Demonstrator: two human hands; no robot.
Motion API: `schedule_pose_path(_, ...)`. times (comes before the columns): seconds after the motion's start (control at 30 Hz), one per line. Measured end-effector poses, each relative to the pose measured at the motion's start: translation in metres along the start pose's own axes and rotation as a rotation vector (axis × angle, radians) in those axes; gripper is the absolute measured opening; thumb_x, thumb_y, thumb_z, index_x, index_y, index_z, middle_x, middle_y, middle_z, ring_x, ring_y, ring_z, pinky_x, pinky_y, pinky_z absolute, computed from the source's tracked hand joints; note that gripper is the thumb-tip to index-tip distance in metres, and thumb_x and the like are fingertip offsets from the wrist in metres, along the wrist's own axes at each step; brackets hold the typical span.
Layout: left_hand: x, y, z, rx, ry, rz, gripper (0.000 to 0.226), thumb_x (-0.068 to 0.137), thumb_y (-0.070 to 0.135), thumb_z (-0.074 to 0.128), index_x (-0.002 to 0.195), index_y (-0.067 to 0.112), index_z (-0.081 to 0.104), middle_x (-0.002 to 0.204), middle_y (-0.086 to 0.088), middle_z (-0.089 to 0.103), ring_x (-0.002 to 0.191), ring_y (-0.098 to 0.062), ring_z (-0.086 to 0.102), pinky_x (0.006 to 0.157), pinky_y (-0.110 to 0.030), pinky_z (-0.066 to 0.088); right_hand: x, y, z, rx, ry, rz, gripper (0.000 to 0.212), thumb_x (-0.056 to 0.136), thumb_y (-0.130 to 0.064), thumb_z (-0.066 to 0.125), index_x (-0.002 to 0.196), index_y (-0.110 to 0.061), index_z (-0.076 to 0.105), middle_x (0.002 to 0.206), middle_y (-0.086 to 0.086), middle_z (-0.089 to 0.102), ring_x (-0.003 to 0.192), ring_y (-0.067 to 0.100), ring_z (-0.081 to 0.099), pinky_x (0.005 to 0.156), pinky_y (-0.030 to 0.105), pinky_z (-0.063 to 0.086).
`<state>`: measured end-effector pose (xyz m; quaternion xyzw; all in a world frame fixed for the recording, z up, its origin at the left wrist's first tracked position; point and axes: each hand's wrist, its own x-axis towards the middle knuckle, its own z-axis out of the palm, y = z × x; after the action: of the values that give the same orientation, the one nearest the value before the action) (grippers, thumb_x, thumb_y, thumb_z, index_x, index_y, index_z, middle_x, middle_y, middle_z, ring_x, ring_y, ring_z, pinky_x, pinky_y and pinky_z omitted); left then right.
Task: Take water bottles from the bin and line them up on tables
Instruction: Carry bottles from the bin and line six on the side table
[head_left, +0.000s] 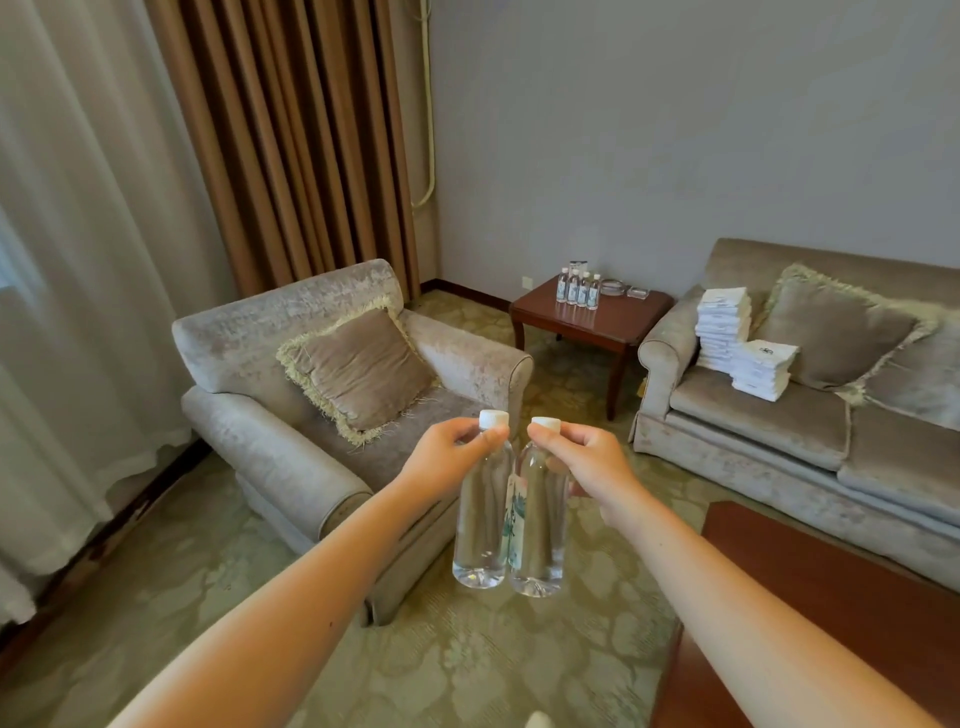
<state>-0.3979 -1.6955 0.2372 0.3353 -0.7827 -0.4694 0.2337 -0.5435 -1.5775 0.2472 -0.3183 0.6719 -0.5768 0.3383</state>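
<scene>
2 clear plastic water bottles with white screw caps hang in the air in front of the person, over the green patterned carpet (467, 665). The left bottle (480, 525) and the right bottle (540, 530) touch side by side, and both hang upright.

The left hand (447, 457) pinches its bottle by the neck, just under the cap. The right hand (582, 462) does the same, with its fingers closed around the neck of the other bottle.

Both bottles look full, so they are probably a bit heavy for their size. The plastic is thin and smooth and can get squashed or slip, but the hard ridge under the cap is a good place to hold. They would not break if dropped, I think.

Far away in the corner, a small dark wooden side table (613, 322) already has a row of bottles (577, 288); it looks like 4, but they are too small to be sure. A bigger dark wooden table (831, 587) is close on the right. A grey velvet armchair (270, 415) sits on the left, and a grey sofa (779, 415) holds white folded stacks (737, 343).
</scene>
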Motion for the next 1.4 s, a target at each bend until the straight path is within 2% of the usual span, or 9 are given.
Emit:
schedule_pose_path(0.1,0.062,-0.003,-0.001,-0.011,0.013,-0.008,0.024,0.093,0.046,0.058,0.074,0.030,0.059,0.052,0.025,0.053,0.051,0.008,0.049,0.057,-0.013,0.033,0.065,-0.004,-0.004,0.008,0.005,0.006,0.024,0.088,-0.038,0.072,0.104,-0.021,0.075,0.083,-0.008,0.074,0.063,-0.002,0.067,0.043,0.010,0.042)
schedule_pose_path(0.23,0.161,-0.007,-0.001,-0.017,0.041,0.013,0.057,0.081,0.067,0.058,0.083,0.011,0.066,0.064,0.010,0.049,0.059,-0.006,0.045,0.061,-0.027,0.037,0.161,-0.018,-0.017,-0.001,0.007,0.002,0.031,0.086,-0.041,0.073,0.109,-0.020,0.075,0.089,-0.007,0.075,0.076,0.005,0.064,0.048,0.013,0.041)
schedule_pose_path(0.5,0.318,-0.004,0.013,-0.046,0.041,0.006,0.021,0.090,0.051,0.059,0.080,0.034,0.065,0.062,0.021,0.058,0.060,0.006,0.052,0.063,-0.018,0.040,0.313,-0.035,-0.050,-0.005,0.027,0.003,0.026,0.086,-0.039,0.074,0.107,-0.024,0.075,0.078,-0.011,0.072,0.063,0.000,0.062,0.046,0.013,0.040)
schedule_pose_path(0.67,0.404,-0.006,0.035,-0.087,-0.010,0.018,0.029,0.093,0.043,0.059,0.067,0.031,0.056,0.054,0.018,0.048,0.049,0.007,0.046,0.049,-0.006,0.035,0.393,-0.029,-0.076,-0.007,0.064,0.027,0.018,0.086,-0.038,0.074,0.101,-0.027,0.075,0.071,-0.015,0.070,0.058,-0.001,0.062,0.045,0.013,0.041)
schedule_pose_path(0.83,0.511,-0.020,0.063,-0.077,-0.079,0.021,0.023,0.093,0.044,0.059,0.085,0.023,0.065,0.068,0.012,0.053,0.051,0.010,0.051,0.047,-0.005,0.036,0.486,-0.016,-0.105,-0.011,0.109,0.033,0.017,0.085,-0.041,0.074,0.100,-0.032,0.074,0.083,-0.012,0.071,0.077,0.004,0.062,0.055,0.019,0.043)
schedule_pose_path(0.93,0.587,-0.028,0.078,-0.088,-0.100,0.045,0.036,0.091,0.049,0.059,0.101,0.016,0.070,0.081,0.006,0.061,0.064,0.003,0.055,0.052,-0.007,0.041,0.554,-0.012,-0.125,-0.004,0.142,0.036,0.018,0.085,-0.043,0.074,0.100,-0.033,0.075,0.086,-0.009,0.073,0.083,0.009,0.065,0.062,0.022,0.046)
schedule_pose_path(1.1,0.729,-0.019,0.093,-0.090,-0.167,0.098,0.036,0.087,0.054,0.062,0.095,0.021,0.072,0.072,0.014,0.062,0.070,-0.002,0.058,0.075,-0.028,0.050,0.679,-0.025,-0.159,0.022,0.206,0.022,0.021,0.084,-0.041,0.075,0.102,-0.029,0.076,0.070,-0.016,0.071,0.077,0.005,0.066,0.069,0.024,0.049)
schedule_pose_path(1.23,0.827,-0.008,0.104,-0.067,-0.195,0.168,0.029,0.087,0.055,0.061,0.089,0.027,0.070,0.076,0.004,0.068,0.076,-0.005,0.062,0.079,-0.033,0.055,0.764,-0.034,-0.185,0.057,0.254,0.007,0.027,0.082,-0.043,0.076,0.106,-0.030,0.075,0.091,-0.011,0.077,0.090,0.006,0.071,0.078,0.026,0.053)
schedule_pose_path(1.4,0.920,-0.004,0.126,-0.059,-0.237,0.169,0.030,0.088,0.052,0.060,0.099,0.025,0.070,0.082,0.013,0.068,0.081,-0.002,0.064,0.077,-0.022,0.050,0.849,-0.035,-0.216,0.098,0.281,0.012,0.017,0.085,-0.037,0.076,0.100,-0.029,0.075,0.084,-0.011,0.077,0.076,0.000,0.071,0.071,0.022,0.051)
